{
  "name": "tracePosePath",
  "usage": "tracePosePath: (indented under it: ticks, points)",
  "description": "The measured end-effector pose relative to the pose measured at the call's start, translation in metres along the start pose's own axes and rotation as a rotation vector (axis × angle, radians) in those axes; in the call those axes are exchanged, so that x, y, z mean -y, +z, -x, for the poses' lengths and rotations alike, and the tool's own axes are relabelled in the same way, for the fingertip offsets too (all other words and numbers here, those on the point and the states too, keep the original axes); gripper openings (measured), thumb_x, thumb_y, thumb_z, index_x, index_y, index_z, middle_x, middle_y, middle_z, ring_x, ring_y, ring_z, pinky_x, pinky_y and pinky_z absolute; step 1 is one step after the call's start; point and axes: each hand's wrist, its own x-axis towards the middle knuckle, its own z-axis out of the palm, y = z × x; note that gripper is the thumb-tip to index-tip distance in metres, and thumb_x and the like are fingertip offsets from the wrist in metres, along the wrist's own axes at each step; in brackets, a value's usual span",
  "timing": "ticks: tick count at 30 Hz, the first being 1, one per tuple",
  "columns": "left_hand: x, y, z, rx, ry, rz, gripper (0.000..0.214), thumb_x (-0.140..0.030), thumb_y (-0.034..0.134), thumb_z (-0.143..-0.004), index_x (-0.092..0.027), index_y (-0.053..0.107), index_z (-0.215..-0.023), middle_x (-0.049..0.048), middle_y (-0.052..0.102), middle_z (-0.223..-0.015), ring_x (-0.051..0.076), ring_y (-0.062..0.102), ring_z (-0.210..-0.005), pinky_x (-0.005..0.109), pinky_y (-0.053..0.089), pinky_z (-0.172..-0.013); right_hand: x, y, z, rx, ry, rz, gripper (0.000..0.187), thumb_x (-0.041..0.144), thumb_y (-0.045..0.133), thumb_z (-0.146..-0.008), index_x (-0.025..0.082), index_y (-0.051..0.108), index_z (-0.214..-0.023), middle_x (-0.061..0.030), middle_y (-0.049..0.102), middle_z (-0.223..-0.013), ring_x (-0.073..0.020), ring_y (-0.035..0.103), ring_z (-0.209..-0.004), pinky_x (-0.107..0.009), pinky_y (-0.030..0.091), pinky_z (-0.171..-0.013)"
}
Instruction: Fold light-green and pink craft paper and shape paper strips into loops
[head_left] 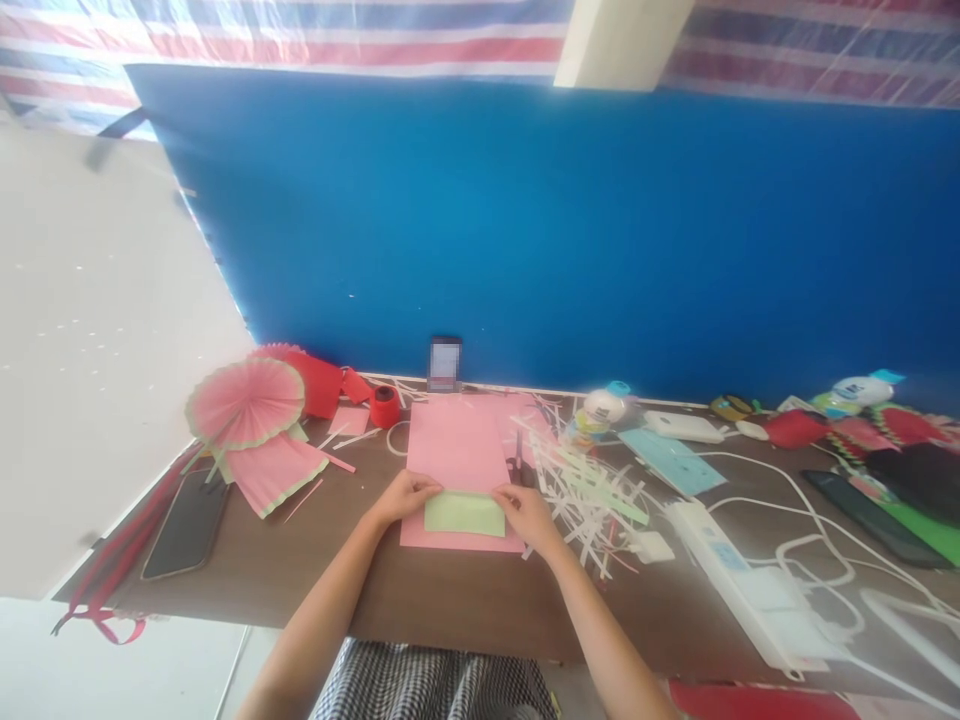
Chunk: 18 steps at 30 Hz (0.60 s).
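A small light green paper point(465, 514) lies on a pink sheet point(457, 450) near the table's front edge. My left hand point(405, 495) pinches the green paper's upper left edge, fingers closed on it. My right hand point(529, 515) grips its right edge the same way. Both forearms reach in from below. Scissors point(517, 465) lie just behind my right hand, partly hidden.
A pile of white and green paper strips point(592, 490) lies right of the sheet. Pink pleated paper fans point(247, 405) and a phone point(187, 525) lie left. A standing phone point(445, 363), glue bottles point(604, 408), a power strip point(739, 580) and cables fill the back and right.
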Motion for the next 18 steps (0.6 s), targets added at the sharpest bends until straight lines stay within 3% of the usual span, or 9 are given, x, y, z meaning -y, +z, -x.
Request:
tracePosePath:
  ticks: [10, 15, 18]
  points:
    - [-0.002, -0.001, -0.001, -0.055, 0.014, 0.021, 0.033, -0.038, 0.051, -0.077, -0.012, 0.067, -0.087, 0.0067, 0.068, -0.086, 0.017, 0.06, -0.076, 0.024, 0.045, -0.068, 0.001, -0.001, -0.001, 0.034, -0.053, -0.007, 0.033, 0.038, 0.036, -0.083, 0.02, 0.063, -0.077, -0.003, 0.067, -0.079, -0.0192, 0.06, -0.075, -0.028, 0.043, -0.066]
    - [-0.004, 0.01, -0.002, -0.083, 0.041, -0.052, 0.033, -0.038, 0.047, -0.08, -0.012, 0.067, -0.08, 0.0053, 0.068, -0.078, 0.014, 0.058, -0.068, 0.022, 0.043, -0.06, 0.012, 0.007, 0.001, -0.089, -0.195, 0.288, 0.027, 0.032, 0.044, -0.081, 0.019, 0.06, -0.099, -0.0072, 0.063, -0.1, -0.023, 0.053, -0.096, -0.037, 0.035, -0.085]
    - [-0.007, 0.016, -0.002, -0.058, 0.086, -0.078, 0.033, -0.037, 0.045, -0.081, -0.012, 0.066, -0.082, 0.0052, 0.067, -0.078, 0.014, 0.056, -0.067, 0.022, 0.042, -0.061, 0.029, 0.017, -0.001, -0.054, -0.33, 0.369, 0.027, 0.032, 0.044, -0.083, 0.021, 0.056, -0.105, -0.006, 0.063, -0.1, -0.0206, 0.052, -0.096, -0.036, 0.031, -0.088]
